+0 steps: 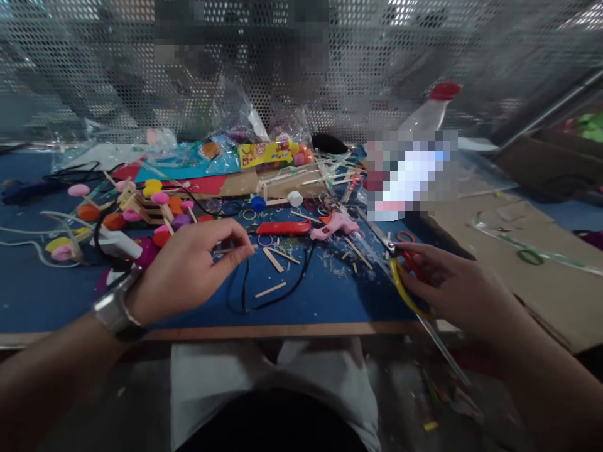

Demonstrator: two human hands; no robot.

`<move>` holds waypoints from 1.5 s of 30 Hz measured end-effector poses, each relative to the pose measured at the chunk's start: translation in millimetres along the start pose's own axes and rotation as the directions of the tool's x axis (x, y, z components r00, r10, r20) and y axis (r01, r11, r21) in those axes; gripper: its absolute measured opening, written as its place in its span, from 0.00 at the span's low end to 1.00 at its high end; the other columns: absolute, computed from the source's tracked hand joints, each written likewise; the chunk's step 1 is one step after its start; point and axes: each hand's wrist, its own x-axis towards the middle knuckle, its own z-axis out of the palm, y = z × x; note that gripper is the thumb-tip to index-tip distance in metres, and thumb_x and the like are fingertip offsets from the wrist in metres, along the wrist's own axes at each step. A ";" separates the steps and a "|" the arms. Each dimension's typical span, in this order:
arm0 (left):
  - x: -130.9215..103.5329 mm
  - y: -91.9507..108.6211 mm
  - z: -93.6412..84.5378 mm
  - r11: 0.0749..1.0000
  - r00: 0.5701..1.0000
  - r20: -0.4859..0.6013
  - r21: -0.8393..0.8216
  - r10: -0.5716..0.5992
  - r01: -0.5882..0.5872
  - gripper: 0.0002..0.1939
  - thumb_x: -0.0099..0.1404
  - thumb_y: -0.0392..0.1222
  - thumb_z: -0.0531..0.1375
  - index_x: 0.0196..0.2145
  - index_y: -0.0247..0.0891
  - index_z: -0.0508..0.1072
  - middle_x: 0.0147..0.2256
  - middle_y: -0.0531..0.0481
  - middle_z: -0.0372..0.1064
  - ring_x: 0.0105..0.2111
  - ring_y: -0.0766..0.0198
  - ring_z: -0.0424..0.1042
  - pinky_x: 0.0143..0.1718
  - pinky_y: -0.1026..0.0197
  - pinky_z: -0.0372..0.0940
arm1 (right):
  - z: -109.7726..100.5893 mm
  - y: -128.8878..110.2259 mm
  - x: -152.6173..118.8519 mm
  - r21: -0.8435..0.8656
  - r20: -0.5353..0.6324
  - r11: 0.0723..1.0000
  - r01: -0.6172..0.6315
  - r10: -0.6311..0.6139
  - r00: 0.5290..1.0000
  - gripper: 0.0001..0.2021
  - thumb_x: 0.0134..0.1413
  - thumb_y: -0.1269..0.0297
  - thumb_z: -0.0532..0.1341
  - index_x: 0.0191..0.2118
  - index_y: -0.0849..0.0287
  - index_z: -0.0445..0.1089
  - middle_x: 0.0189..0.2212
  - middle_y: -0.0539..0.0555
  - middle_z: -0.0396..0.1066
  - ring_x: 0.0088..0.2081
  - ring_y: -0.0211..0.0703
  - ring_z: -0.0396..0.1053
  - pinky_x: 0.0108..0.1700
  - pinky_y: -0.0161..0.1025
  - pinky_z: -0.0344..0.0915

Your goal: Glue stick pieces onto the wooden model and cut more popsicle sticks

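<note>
My right hand (447, 282) is closed on a pair of scissors (379, 235) with red and yellow handles; the blades point away to the upper left. My left hand (202, 263), with a metal watch on the wrist, hovers over the blue table (188, 307), thumb and forefinger pinched. A tiny pale bit shows at its fingertips, too small to name. Just beyond lie a red cutter knife (282, 228) and a pink glue gun (334, 225). Small wooden sticks (271, 290) and scraps are scattered between my hands.
At the left stand stick pieces with coloured pompoms (160, 198) beside a white plug (120, 245). Behind are a yellow packet (266, 154), plastic bags and a red-capped bottle (431, 110). Cardboard (509, 251) lies right. A black cable (287, 301) loops near the front edge.
</note>
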 end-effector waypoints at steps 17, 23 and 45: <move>-4.4 27.8 68.7 0.872 0.961 0.258 0.488 -0.100 -0.040 0.07 0.73 0.40 0.60 0.37 0.36 0.75 0.38 0.47 0.76 0.40 0.53 0.70 0.39 0.52 0.55 | 16.6 -7.1 -16.7 0.103 -0.114 0.994 -0.019 0.031 0.993 0.28 0.50 0.48 0.61 0.52 0.61 0.77 0.30 0.55 0.79 0.28 0.45 0.75 0.33 0.40 0.71; -9.2 29.5 70.7 0.822 0.974 0.223 0.561 -0.037 -0.097 0.07 0.73 0.39 0.58 0.36 0.36 0.73 0.37 0.45 0.74 0.40 0.51 0.68 0.39 0.51 0.54 | 17.1 -9.4 -17.7 0.108 -0.130 0.994 -0.031 0.045 0.991 0.28 0.49 0.48 0.62 0.51 0.62 0.78 0.29 0.55 0.79 0.27 0.45 0.74 0.31 0.40 0.70; -12.0 30.4 69.9 0.699 0.976 0.217 0.697 0.002 -0.157 0.14 0.75 0.33 0.49 0.39 0.31 0.74 0.38 0.38 0.72 0.41 0.46 0.67 0.44 0.45 0.57 | 19.0 -3.4 -18.1 0.117 -0.118 0.993 0.010 0.004 0.993 0.26 0.53 0.51 0.62 0.54 0.61 0.76 0.32 0.55 0.79 0.30 0.46 0.75 0.35 0.41 0.71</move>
